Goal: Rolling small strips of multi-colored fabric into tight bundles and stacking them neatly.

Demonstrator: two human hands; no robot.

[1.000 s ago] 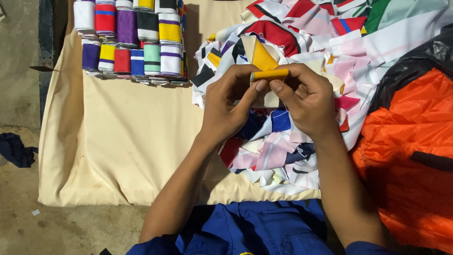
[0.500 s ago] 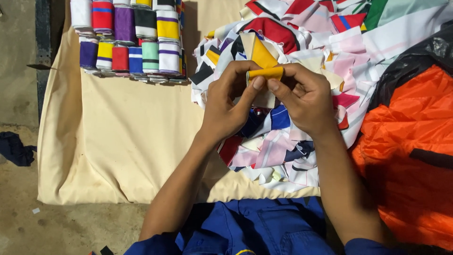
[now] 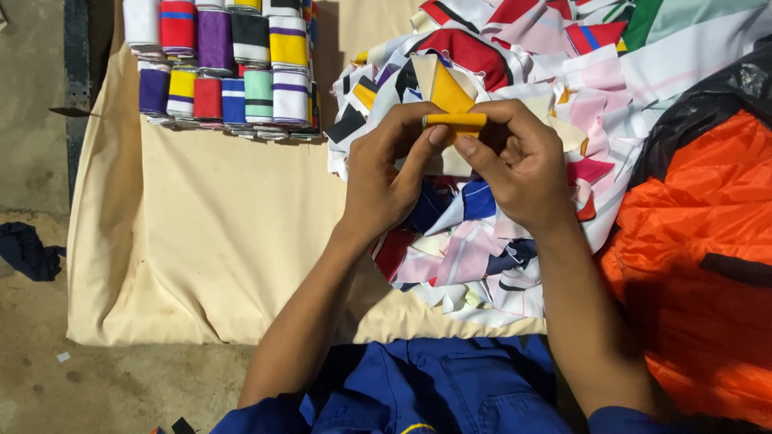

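My left hand (image 3: 384,173) and my right hand (image 3: 519,165) meet over a heap of coloured fabric scraps (image 3: 515,153). Both pinch a yellow fabric strip (image 3: 455,120) that is partly rolled into a small tube, its loose yellow-and-cream tail standing up behind the fingers. The left thumb and forefinger grip the roll's left end, the right fingers its right end. The heap under my hands holds red, blue, pink, white and black pieces.
Rows of several rolled fabric bundles (image 3: 233,68) in striped colours stand at the far left of a beige cloth (image 3: 201,241) spread on the ground. An orange bag (image 3: 700,257) with a black plastic sheet (image 3: 724,96) lies at the right. A dark rag (image 3: 28,251) sits on the floor, left.
The hands and the yellow roll stay at the same spot over the heap; the fingers have shifted slightly on the roll. The view has moved a little.
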